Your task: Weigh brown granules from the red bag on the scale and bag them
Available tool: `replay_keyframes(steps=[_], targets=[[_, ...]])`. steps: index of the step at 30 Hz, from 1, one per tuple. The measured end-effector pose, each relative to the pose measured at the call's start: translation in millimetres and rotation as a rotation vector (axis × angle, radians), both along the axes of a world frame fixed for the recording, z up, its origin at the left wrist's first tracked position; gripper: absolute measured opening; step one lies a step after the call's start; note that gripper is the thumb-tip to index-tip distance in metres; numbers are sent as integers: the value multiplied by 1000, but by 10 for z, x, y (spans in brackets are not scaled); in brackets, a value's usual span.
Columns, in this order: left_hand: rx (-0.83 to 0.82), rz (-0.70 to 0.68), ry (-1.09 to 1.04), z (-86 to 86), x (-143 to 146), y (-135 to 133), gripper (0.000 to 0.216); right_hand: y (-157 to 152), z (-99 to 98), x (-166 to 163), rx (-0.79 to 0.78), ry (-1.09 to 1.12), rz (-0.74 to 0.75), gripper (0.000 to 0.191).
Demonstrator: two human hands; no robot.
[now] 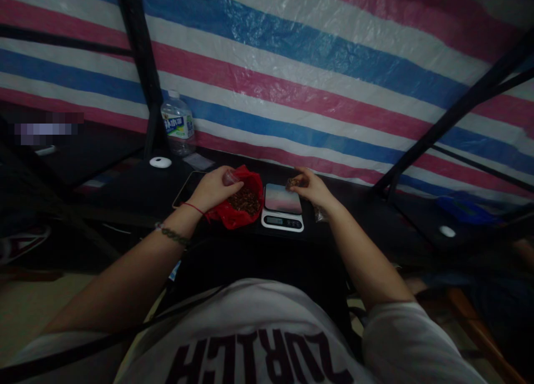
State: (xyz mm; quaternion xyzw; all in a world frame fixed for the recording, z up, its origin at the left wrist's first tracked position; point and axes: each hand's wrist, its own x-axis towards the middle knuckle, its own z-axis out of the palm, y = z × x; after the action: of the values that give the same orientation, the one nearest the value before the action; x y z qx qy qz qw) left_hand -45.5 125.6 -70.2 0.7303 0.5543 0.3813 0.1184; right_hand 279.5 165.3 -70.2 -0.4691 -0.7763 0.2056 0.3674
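- Bottle (pixel 178 125): upright, beyond the phone (pixel 188 192).
- Left hand (pixel 214 189): fingers curled around a small clear object (pixel 229 177), hard to make out, at the bag's rim.
- Red bag (pixel 233 221): open, brown bits (pixel 247 202) inside, beside the scale (pixel 282 224).
- Right hand (pixel 312 190): fingertips pinching a brown clump (pixel 293 182) near the scale's far right corner.
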Motion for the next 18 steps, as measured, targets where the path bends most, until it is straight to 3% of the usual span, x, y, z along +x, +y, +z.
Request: replay_keyframes(steps=[18], targets=[[-21,-9,-12,37,8,-33,50,-52,-1,-30,12,-29,-21,72]])
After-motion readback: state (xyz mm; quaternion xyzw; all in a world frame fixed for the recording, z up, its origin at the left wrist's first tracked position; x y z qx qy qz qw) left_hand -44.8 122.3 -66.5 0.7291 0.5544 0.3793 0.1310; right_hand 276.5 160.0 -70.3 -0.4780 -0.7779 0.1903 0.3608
